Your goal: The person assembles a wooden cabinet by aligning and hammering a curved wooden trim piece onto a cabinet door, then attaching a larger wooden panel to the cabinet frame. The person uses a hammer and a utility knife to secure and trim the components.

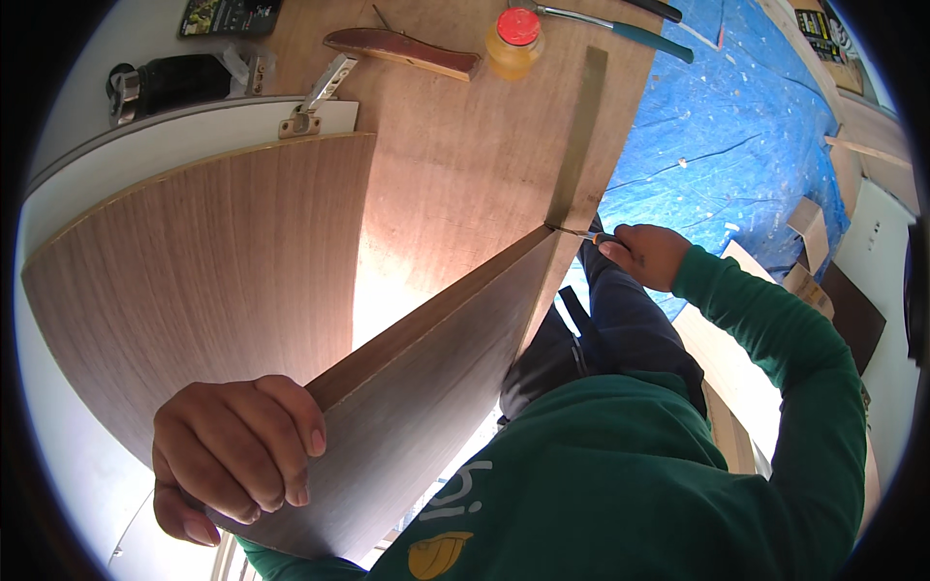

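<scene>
A wood-grain board (pixel 417 387) stands on its side in front of me, its long narrow edge facing up. My left hand (pixel 237 455) is closed over its near end, fingers curled on the face. From the far corner a thin flat brownish strip (pixel 579 136), which looks like edge banding, runs away over the workbench. At that corner my right hand (pixel 647 254) is closed round a small tool (pixel 603 238) with a dark and orange handle. Its thin metal tip touches or nearly touches where the strip meets the board; the blade's kind is too small to tell.
On the plywood bench (pixel 455 165) are a wood-grain panel (pixel 213 271), a metal hinge (pixel 315 102), a red-lidded jar (pixel 513 44), a dark red curved piece (pixel 402 50) and a hammer (pixel 620 29). A black bottle-like object (pixel 179 87) lies left. Blue sheeting (pixel 727 145) spreads at right.
</scene>
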A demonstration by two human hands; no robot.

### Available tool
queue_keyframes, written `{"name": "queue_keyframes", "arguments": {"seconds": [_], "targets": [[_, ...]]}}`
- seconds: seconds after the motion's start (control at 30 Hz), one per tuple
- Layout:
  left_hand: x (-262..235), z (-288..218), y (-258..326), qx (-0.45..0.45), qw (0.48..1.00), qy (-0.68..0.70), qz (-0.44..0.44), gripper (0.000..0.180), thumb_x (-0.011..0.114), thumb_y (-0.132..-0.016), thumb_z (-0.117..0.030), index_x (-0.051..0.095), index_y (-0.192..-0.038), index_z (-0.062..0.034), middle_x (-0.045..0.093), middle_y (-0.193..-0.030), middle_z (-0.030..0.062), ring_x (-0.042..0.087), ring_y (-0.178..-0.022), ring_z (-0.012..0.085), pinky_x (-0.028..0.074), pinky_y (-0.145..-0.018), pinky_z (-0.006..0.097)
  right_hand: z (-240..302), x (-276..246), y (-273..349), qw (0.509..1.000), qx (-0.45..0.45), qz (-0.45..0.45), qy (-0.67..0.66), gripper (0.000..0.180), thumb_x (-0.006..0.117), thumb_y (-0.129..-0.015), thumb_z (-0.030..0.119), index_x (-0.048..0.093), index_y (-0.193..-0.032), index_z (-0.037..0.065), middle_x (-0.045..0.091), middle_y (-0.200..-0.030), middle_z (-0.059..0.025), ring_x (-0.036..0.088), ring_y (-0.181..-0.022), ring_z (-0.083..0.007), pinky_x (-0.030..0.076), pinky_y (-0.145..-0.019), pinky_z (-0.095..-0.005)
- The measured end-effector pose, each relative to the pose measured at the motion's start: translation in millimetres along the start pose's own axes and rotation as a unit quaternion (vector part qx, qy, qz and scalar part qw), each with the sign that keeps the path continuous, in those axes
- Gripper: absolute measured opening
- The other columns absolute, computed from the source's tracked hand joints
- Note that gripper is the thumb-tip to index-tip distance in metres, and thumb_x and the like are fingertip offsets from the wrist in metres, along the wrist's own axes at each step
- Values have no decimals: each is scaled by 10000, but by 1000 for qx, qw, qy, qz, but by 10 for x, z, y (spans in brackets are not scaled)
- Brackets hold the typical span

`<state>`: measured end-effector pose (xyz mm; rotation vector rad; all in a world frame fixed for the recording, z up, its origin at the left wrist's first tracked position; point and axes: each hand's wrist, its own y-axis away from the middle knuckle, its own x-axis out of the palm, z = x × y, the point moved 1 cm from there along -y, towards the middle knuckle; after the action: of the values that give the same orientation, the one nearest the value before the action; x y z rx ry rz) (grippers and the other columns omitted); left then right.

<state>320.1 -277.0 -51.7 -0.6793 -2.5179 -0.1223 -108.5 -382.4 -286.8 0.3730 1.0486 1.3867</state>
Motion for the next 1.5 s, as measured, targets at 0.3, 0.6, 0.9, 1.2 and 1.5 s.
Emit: {"name": "queue_keyframes", "arguments": {"seconds": [0.3, 0.6, 0.9, 1.2, 1.5], "targets": [[-51, -6, -22, 5, 1000, -6, 11, 319, 620, -890, -272, 620, -642, -71, 618, -595, 96, 685, -620, 251, 505, -878, 478, -234, 94, 129, 999, -7, -31, 25, 502, 438, -1074, 478, 616, -968, 21, 668, -838, -222, 663, -820, -438, 518, -753, -518], [-51, 63, -116, -4, 1000, 6, 12, 315, 603, -865, -273, 596, -617, -80, 615, -601, 105, 674, -615, 253, 505, -880, 476, -334, 83, 247, 999, 17, -20, 30, 508, 442, -1076, 483, 615, -966, 18, 661, -837, -218, 663, -824, -440, 522, -754, -508], [-14, 66, -117, -3, 1000, 11, 3, 322, 615, -873, -276, 604, -622, -73, 614, -602, 109, 682, -620, 256, 503, -885, 474, -289, 116, 330, 998, 25, -23, -44, 477, 477, -1068, 474, 602, -961, 27, 628, -799, -218, 642, -782, -431, 503, -736, -495], [62, 43, -135, -15, 1000, 7, -3, 319, 631, -865, -278, 610, -626, -69, 620, -609, 111, 688, -624, 265, 502, -889, 475, -294, 27, 399, 998, 42, -28, -46, 474, 474, -1071, 469, 600, -960, 26, 618, -788, -218, 636, -774, -421, 497, -729, -495], [198, 32, -90, -8, 1000, 8, -11, 353, 660, -906, -297, 646, -627, -81, 654, -587, 83, 717, -635, 230, 494, -900, 411, -62, 194, 160, 993, -33, -41, -107, 416, 502, -1072, 407, 597, -927, 29, 580, -761, -218, 592, -722, -429, 476, -691, -487]]}}
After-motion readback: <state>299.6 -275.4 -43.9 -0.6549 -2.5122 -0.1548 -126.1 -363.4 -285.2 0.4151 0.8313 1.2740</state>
